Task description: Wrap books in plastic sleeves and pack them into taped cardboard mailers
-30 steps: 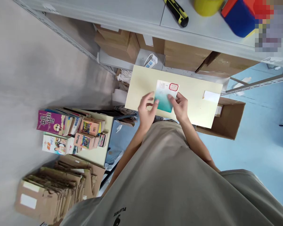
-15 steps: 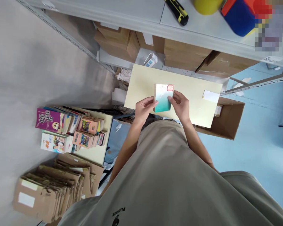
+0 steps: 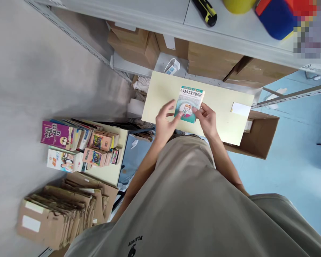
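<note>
Pale yellow tabletop [image 3: 224,117] is our landmark, jutting out from under a grey metal shelf unit [image 3: 160,21], and right over its near edge both hands are busy with one small book [image 3: 189,103]. It's a teal-and-white paperback with a cartoon figure and printed characters on the cover, face up, tilted a little, just above the tabletop's middle. Left hand [image 3: 166,123] has its fingers curled onto the book's left edge, thumb on the cover; right hand [image 3: 207,119] pinches the right edge the same way, so both hands are grasping it. Nothing lies between the hands and the book.

Elsewhere on the tabletop, one white card [image 3: 240,109] sits near the right end, well apart from the book. Behind the tabletop, on the lower shelf, brown cardboard boxes [image 3: 211,62] stand in a row, with a white power strip [image 3: 172,67] just in front of them. Above, on the upper shelf, one yellow-and-black utility knife [image 3: 205,11]. Right of the tabletop, an open cardboard carton [image 3: 262,135] rests on the blue floor [image 3: 296,142]. Left of it, a second, lower table [image 3: 111,173] carries stacks of colourful books [image 3: 80,146], too many to count. Nearer still, a pile of flattened cardboard mailers [image 3: 59,214]. The person's grey shirt [image 3: 192,200] fills the foreground
</note>
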Action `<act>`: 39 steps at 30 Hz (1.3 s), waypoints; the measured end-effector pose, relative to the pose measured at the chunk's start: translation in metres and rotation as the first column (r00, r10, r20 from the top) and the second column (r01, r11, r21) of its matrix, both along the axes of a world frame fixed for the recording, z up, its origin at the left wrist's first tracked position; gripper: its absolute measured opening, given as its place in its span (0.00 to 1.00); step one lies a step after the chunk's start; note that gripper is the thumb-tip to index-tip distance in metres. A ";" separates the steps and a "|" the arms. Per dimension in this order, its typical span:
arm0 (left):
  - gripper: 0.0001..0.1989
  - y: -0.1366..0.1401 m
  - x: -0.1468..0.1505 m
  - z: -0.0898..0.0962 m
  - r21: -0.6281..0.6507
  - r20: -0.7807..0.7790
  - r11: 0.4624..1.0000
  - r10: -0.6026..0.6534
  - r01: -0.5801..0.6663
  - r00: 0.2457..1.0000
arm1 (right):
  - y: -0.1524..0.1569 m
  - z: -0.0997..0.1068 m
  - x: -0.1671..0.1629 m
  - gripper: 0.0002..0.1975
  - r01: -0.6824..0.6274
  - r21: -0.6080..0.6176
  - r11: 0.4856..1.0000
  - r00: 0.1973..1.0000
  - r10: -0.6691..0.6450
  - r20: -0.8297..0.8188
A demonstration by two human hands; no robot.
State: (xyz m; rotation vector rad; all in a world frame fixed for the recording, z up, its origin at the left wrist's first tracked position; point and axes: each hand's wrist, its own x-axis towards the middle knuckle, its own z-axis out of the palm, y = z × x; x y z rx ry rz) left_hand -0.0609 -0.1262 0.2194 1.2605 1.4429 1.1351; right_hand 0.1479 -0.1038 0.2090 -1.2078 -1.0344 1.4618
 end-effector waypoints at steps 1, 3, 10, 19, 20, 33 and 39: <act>0.37 0.006 -0.008 -0.003 -0.032 0.029 0.999 0.008 -0.007 1.000 | 0.002 0.003 0.007 0.35 -0.041 -0.009 0.999 0.999 0.041 -0.017; 0.40 0.016 -0.023 -0.008 -0.107 0.155 0.992 -0.052 0.069 0.987 | 0.004 0.009 0.016 0.36 -0.122 -0.025 0.992 0.991 0.121 -0.049; 0.39 0.018 -0.030 0.000 -0.154 0.344 0.969 -0.133 0.195 0.930 | 0.002 0.019 0.020 0.37 -0.232 -0.025 0.972 0.970 0.230 -0.077; 0.27 0.027 -0.033 0.008 0.041 0.159 0.986 -0.166 0.161 0.973 | 0.003 0.022 0.020 0.29 -0.186 0.126 0.974 0.978 0.172 0.116; 0.26 0.028 -0.032 0.009 0.086 0.133 0.984 -0.166 0.156 0.977 | 0.002 0.024 0.019 0.27 -0.183 0.145 0.972 0.977 0.163 0.137; 0.36 0.022 -0.027 0.010 0.013 0.150 0.990 -0.138 0.138 0.979 | -0.001 0.026 0.021 0.34 -0.076 0.126 0.989 0.985 0.055 0.165; 0.35 0.017 -0.029 0.015 -0.038 0.177 0.983 -0.171 0.180 0.969 | -0.003 0.025 0.026 0.29 -0.091 0.085 0.992 0.982 0.075 0.173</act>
